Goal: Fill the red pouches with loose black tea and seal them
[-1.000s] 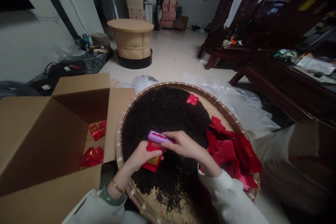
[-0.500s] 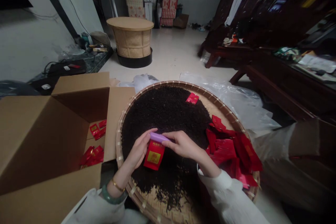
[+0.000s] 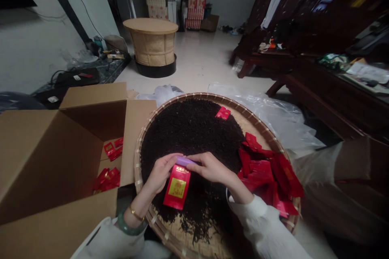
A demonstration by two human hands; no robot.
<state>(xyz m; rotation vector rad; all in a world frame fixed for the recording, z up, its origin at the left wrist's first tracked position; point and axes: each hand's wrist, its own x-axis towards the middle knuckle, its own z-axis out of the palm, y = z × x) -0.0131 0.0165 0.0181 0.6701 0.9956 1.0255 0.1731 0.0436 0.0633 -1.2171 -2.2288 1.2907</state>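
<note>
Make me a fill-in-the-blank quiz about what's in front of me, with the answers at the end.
The right hand holds a tool coloured ____ at the top of a red packet.
The tray has a shape that is ____.
The open box is made of ____.
Two bangles circle the left wrist: the gold bangle and one coloured ____.

Missing words: purple; round; cardboard; green.

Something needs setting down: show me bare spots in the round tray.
Bare weave shows between the leaves, the loose red packet, the red pile and the tray's upper-right rim. A smaller patch borders the near rim. Leaves, left hand, right hand and pile crowd the rest.
</note>
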